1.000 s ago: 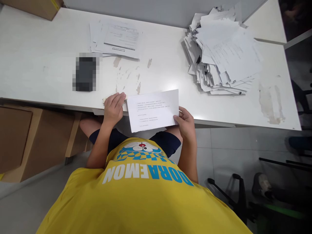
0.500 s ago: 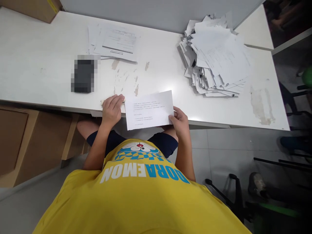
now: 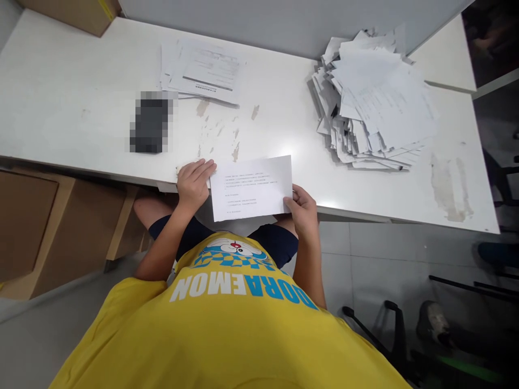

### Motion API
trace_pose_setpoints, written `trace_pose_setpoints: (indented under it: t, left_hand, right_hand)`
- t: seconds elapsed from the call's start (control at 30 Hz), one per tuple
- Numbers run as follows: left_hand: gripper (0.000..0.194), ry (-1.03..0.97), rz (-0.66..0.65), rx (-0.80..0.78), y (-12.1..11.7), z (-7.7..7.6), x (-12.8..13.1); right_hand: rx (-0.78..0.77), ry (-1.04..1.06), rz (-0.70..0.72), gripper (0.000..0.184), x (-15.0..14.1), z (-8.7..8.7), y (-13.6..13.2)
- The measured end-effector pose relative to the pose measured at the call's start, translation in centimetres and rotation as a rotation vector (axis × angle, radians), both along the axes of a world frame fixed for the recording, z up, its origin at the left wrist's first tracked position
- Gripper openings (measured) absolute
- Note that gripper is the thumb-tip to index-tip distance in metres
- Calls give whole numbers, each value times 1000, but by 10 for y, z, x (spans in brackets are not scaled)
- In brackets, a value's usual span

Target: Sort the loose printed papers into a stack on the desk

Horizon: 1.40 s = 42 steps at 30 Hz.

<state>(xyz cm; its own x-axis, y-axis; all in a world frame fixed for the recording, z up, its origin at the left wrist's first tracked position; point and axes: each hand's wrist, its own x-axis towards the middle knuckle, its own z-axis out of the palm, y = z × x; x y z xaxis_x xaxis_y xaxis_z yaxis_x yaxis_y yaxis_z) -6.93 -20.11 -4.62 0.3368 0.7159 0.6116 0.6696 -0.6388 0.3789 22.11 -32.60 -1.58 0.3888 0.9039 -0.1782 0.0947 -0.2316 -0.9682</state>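
The printed sheet point(image 3: 251, 188) lies half over the near edge of the white surface point(image 3: 81, 102), its lower part hanging past the rim above the person's lap. The right hand point(image 3: 302, 208) pinches the sheet's lower right corner, thumb on top and the other fingers curled beneath it. The left hand point(image 3: 193, 182) rests on the surface edge just beside the sheet's left side, its fingers stretched flat and close together, their tips touching or almost touching the paper's edge; this grip holds nothing that can be seen.

Taking the sheet as the landmark: a loose, untidy pile of papers point(image 3: 371, 102) sits well apart to its far right, toward the back of the surface. A flatter stack of printed pages point(image 3: 205, 70) lies beyond it and a little left, near the rear edge. A dark blurred object point(image 3: 151, 125) lies to its far left. Brown scuff marks point(image 3: 235, 151) dot the surface just beyond the sheet. A cardboard box point(image 3: 68, 13) sits at the far left corner. Below the sheet is the person's yellow shirt point(image 3: 227, 329).
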Motion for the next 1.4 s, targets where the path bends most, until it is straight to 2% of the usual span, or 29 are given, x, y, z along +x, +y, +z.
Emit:
trace_pose_setpoints:
  t: [0.23,0.5,0.67,0.9,1.07,1.23,1.33,1.4]
  left_hand:
    - [39,31,63,-84,2,-8,5]
    - [41,5,77,-41,6,-15,6]
    - [39,14,103,48,8,-23,6]
    - [45,69,85,31,5,-25,4]
    - [48,72,91,16,4,-29,3]
    - [48,68,78,-13,1,-35,2]
    - [47,103,95,34,0,-38,0]
    - [47,108,80,38,0,-40,-1]
  right_hand:
    - [-9,-20,-2,41,0,3,1]
    - [-26,26,-45,40,-5,5,0]
    - [0,9,-50,37,-5,4,1]
    - [93,-73,-127,32,5,9,8]
    - [165,-155,-120,32,17,13,26]
    - [266,-162,-119,30,14,22,52]
    - [314,-146,-100,29,8,29,77]
    - [335,-156,-61,29,5,32,104]
